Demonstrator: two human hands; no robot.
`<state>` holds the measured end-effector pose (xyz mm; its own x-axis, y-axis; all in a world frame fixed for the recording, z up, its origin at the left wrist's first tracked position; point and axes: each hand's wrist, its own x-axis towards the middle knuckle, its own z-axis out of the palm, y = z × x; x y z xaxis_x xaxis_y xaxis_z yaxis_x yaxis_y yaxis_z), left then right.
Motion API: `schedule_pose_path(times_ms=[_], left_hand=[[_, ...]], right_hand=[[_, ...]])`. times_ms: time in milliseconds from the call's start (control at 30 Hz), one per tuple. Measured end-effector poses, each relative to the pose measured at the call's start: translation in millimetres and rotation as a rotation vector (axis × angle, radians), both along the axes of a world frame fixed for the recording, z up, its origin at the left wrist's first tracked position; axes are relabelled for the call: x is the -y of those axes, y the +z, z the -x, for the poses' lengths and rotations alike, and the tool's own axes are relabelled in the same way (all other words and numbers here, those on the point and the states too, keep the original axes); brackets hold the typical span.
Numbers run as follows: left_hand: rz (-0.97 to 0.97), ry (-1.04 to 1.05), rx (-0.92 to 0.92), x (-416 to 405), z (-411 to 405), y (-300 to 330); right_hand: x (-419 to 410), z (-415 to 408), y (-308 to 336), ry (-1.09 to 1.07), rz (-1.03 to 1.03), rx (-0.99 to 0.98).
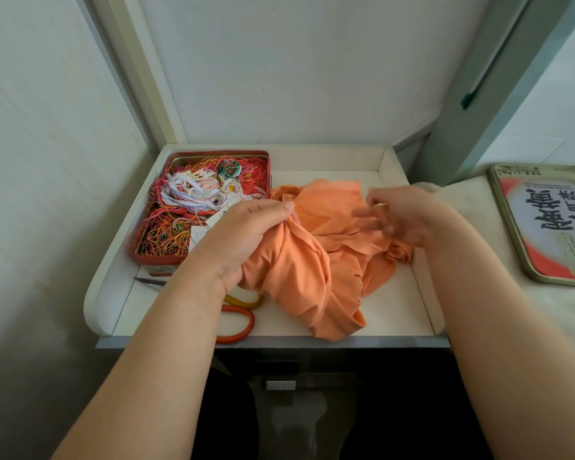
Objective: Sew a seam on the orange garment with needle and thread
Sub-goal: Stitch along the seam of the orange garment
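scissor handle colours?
One scissors handle loop is orange-red, the other yellow, partly hidden under the left hand. Head view.

We see red tin (153, 258) of tangled threads on white tray (329, 159); scissors (236, 322) before tin; printed lid (545, 227) right of tray.

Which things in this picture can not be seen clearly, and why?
- Needle and thread: too small to see, head view.
- Right hand: fingers blurred by motion; grip unclear.
- Scissors: blades mostly hidden under the left hand and forearm.
- Tin lid: cut off by the right edge.
- Orange garment: bunched, seam hidden.
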<state>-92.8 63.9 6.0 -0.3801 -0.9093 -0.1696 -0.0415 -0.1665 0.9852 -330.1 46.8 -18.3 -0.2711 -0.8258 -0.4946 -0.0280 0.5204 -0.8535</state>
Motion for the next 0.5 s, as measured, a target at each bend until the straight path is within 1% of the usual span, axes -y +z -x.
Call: schedule_pose_path(times_ms=[67,100,133,167,200,233,300,367,400,433,500], left_hand=[[0.042,0.099,0.057,4.2,-3.5,-2.7],[0.089,0.136,0.112,6.3,-5.4,-4.1],[0.141,0.160,0.172,6.8,-6.3,-4.9],[0.190,0.179,0.221,7.1,-6.9,-5.5],[0.231,0.191,0.260,6.5,-7.0,-5.8],[0.263,0.197,0.292,6.0,-6.9,-6.0],[0.297,0.185,0.326,5.2,-6.3,-6.0],[0.314,0.173,0.318,5.4,-5.5,-6.2],[0.329,0.172,0.319,5.9,-5.5,-6.8],[0.344,0.174,0.324,6.1,-5.1,-7.3],[0.351,0.194,0.325,6.8,-4.8,-8.3]], right_hand=[[-5.7,-8.5,1.3,0.133,-0.064,-0.371],[-6.1,-11.5,2.6,0.137,-0.038,-0.530],[-6.9,-14.8,5.3,0.106,0.022,-0.646],[-7.6,-18.4,8.6,0.066,0.110,-0.709],[-9.6,-24.1,12.8,0.032,0.216,-0.702],[-11.9,-31.9,17.6,0.016,0.320,-0.627],[-20.0,-52.4,28.1,0.047,0.486,-0.376],[-31.6,-70.8,37.7,0.135,0.551,-0.124],[-36.9,-77.4,41.8,0.192,0.550,-0.044],[-41.1,-81.6,43.7,0.249,0.540,-0.013],[-44.5,-84.8,43.0,0.334,0.521,-0.084]])
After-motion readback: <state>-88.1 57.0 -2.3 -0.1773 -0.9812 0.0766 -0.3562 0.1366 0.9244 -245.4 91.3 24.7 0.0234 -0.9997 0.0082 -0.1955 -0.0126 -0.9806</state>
